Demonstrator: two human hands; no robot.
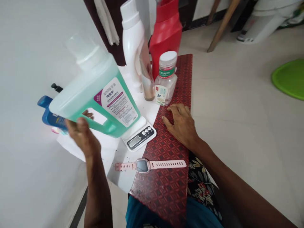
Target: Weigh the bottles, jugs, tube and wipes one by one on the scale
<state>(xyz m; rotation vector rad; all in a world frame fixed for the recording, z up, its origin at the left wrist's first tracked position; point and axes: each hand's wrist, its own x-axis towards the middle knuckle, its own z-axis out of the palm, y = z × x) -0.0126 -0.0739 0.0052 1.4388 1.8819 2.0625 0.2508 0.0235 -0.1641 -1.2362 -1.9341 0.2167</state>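
The left hand (82,134) is wrapped around the handle of a large translucent jug (95,91) of green liquid, holding it tilted in the air, cap end up and to the left, above the white sheet (106,148) and the near edge of a small digital scale (140,136). The jug's base hangs just over the scale's platform; whether it touches cannot be told. The right hand (181,125) lies flat and released, palm down, on the red patterned table (166,190), gripping nothing, just in front of a small clear bottle (165,80) with a white cap. Behind that bottle stand a tall white bottle (135,47) and a red jug (166,34). A blue bottle (51,115) shows behind the green jug at the left. A pink wristwatch (148,165) lies flat across the table's near edge.
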